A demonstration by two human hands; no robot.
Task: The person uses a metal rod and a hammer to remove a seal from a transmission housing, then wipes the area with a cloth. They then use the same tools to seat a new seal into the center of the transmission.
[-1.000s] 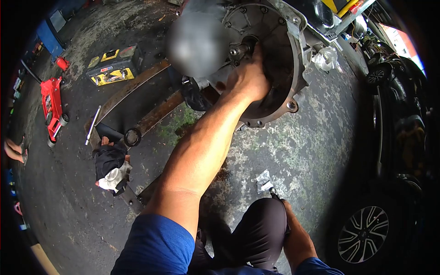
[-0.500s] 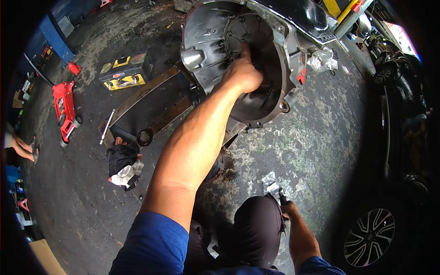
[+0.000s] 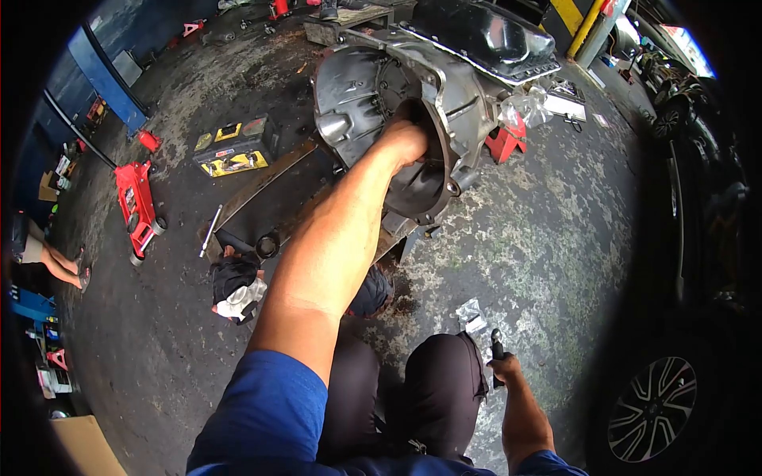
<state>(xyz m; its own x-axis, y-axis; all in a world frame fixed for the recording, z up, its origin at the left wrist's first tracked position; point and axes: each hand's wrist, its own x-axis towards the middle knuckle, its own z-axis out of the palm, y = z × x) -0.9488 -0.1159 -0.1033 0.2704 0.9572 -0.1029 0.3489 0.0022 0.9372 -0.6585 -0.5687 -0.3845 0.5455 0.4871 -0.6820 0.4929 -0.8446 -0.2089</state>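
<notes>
Grey housing (image 3: 340, 94) opens toward the person (image 3: 440, 385), left hand (image 3: 406, 143) inside, axis receding.

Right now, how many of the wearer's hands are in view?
2: the left hand reaches into the metal housing, its fingers hidden; the right hand grips a dark tool beside the right knee.

Wide fisheye view here, the edges bending and falling to black; daylight glares at upper right, the floor (image 3: 548, 262) catches soft, mottled light, and deep shadow swallows the car (image 3: 690, 262) on the right.
</notes>
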